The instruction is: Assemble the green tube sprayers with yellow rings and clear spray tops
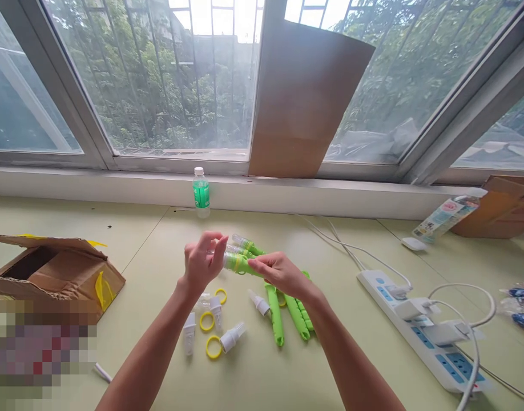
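Note:
My left hand (203, 260) and my right hand (279, 273) are raised over the table, both closed on one green tube (240, 264) with a yellow band. The left fingers pinch its clear capped end; the right hand grips the green body. Behind it, two more green tubes (246, 245) with clear tips lie on the table. Below my hands lie further green tubes (275, 315), several yellow rings (206, 321) and several white and clear caps (232, 338).
An open cardboard box (56, 271) stands at the left. A white power strip (424, 337) with plugs and cables lies at the right. A green-labelled water bottle (201, 192) stands by the window sill, where a cardboard sheet (305, 97) leans on the window.

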Motion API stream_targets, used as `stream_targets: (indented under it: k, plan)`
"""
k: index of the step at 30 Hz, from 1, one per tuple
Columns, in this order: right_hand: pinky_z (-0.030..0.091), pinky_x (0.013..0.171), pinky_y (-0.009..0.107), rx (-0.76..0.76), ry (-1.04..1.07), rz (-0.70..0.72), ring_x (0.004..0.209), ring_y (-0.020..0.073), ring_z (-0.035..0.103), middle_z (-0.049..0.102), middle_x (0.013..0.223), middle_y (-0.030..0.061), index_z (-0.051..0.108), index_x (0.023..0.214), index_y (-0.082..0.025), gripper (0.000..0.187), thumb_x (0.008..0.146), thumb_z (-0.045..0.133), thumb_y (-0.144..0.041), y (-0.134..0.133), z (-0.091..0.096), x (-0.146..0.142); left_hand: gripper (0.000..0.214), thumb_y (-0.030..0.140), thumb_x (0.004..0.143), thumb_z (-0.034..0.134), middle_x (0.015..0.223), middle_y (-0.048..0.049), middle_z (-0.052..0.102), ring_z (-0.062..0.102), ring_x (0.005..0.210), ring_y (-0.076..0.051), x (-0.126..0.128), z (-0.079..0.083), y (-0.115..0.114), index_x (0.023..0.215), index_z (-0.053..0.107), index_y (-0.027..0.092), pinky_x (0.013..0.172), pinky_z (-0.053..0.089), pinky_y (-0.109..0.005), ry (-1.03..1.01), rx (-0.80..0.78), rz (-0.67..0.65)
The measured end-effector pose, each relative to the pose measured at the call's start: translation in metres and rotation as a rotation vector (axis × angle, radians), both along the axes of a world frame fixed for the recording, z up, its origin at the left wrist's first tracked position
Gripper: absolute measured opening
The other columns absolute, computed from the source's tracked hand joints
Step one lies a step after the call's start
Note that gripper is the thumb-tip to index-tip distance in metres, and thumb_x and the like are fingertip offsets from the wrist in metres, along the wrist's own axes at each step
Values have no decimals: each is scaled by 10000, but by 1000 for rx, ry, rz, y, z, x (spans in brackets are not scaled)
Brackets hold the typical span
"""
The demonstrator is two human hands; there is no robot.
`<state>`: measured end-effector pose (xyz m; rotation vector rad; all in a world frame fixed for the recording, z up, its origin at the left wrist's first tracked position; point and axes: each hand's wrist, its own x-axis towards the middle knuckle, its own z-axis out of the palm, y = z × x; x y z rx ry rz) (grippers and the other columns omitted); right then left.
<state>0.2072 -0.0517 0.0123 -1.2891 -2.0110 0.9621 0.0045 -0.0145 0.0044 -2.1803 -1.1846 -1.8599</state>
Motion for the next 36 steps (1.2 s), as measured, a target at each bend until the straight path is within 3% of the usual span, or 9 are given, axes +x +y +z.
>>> stream_targets:
  k: [4,7,12,16,23,30,36]
  plan:
    - [193,491,237,17,-14,-48,543,101,253,304,576,-42,484,614,-180,487,884,481,-585,-2,6,6,222,370,926,474,481,66,519,423,386,-61,1,4,0,871,565,174,443,315,-173,155,-134,39]
    - [271,525,234,81,-144,-135,565,114,371,500,627,-28,663,794,-188,431,868,515,-586,-5,17,17,264,425,936,459,634,34,633,520,444,-83,6,6,0,994,550,184,486,351,-199,321,-286,50]
    - [397,646,238,99,-345,-246,724,158,586,702,865,-3,705,1002,-239,391,918,453,-526,-1,20,39,341,455,943,441,996,-44,688,661,680,-143,7,8,1,1176,456,206,566,418,-239,398,-393,83]
    - [414,792,285,93,-432,-408,963,233,622,704,1085,74,650,1168,-195,382,938,438,-413,18,-1,53,368,454,945,437,1111,-59,653,682,812,-173,0,14,1,1227,395,221,581,433,-248,365,-438,131]
    - [463,826,368,-3,-562,-557,996,233,616,662,1114,102,608,1186,-173,305,968,434,-297,45,-48,62,394,445,954,400,1032,-70,681,685,789,-220,-5,13,-3,1278,377,222,624,446,-300,627,-619,41]
    - [483,915,443,-56,-586,-568,1067,224,593,596,1217,94,581,1206,-176,301,945,545,-323,58,-80,72,340,419,966,375,1081,-58,683,684,816,-213,-1,14,-3,1251,434,243,642,431,-292,677,-639,-2]
    - [466,948,468,-62,-554,-541,1112,237,574,576,1259,97,571,1233,-186,317,938,560,-302,62,-89,76,344,415,950,412,1015,-57,704,680,798,-210,-2,10,-1,1239,461,235,645,426,-282,718,-680,-5]
